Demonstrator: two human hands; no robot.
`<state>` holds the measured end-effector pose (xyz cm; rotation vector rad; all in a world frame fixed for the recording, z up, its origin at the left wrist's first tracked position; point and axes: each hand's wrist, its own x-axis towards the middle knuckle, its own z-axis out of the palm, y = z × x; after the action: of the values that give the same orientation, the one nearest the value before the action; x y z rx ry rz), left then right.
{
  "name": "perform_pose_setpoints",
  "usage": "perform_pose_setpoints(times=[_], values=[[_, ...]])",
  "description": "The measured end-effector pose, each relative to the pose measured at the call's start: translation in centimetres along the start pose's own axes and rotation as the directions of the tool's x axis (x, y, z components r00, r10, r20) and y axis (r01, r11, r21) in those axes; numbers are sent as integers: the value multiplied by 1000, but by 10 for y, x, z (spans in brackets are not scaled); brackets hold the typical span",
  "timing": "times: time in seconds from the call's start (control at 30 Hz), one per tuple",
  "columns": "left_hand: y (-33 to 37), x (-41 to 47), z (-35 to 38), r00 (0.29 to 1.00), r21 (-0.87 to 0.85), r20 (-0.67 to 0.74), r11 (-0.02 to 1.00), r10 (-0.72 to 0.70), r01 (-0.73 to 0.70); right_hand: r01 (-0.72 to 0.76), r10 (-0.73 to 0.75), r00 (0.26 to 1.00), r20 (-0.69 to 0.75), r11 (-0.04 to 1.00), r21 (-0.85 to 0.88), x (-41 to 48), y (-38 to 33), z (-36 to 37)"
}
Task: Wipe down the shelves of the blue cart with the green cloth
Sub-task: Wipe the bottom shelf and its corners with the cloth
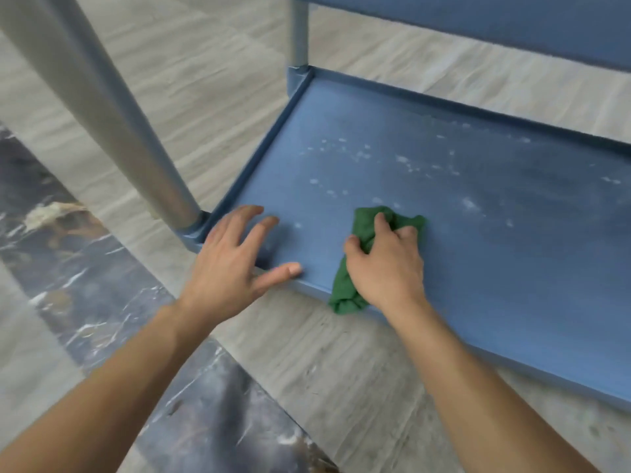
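Note:
The blue cart's bottom shelf fills the right half of the head view, low above the floor, with white dusty specks across its middle. My right hand presses the crumpled green cloth flat on the shelf near the front edge; one end of the cloth hangs over that edge. My left hand hovers with fingers spread at the shelf's front left corner, thumb by the front rim, holding nothing. An upper blue shelf overhangs at the top right.
A grey metal cart post rises from the front left corner, another post from the back left corner. The floor is pale wood-grain tile with a dark marbled strip at the left.

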<state>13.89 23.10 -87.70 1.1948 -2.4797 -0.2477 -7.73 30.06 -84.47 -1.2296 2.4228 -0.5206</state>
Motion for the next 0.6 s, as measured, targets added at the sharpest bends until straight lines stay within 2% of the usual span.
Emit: perform_pose_setpoints(times=[0.13,0.2,0.27,0.33,0.47,0.6], values=[[-19,6,-16,982,-158,18,970,-186,186,251,-254,965,57,966,55,-12,-71,41],[-23,10,-19,977,-213,30,953,-212,214,342,-347,934,83,937,64,-16,-101,62],[-28,9,-23,976,-284,17,935,-219,215,406,-405,913,39,913,-31,-18,-118,79],[-31,8,-25,978,-335,6,921,-209,198,451,-456,890,-3,882,-137,-17,-119,89],[-27,17,-27,972,-345,7,912,-233,221,548,-525,831,185,830,-103,-14,-115,104],[-23,19,-24,954,-313,18,904,-300,291,517,-483,846,226,846,-129,-10,-99,101]])
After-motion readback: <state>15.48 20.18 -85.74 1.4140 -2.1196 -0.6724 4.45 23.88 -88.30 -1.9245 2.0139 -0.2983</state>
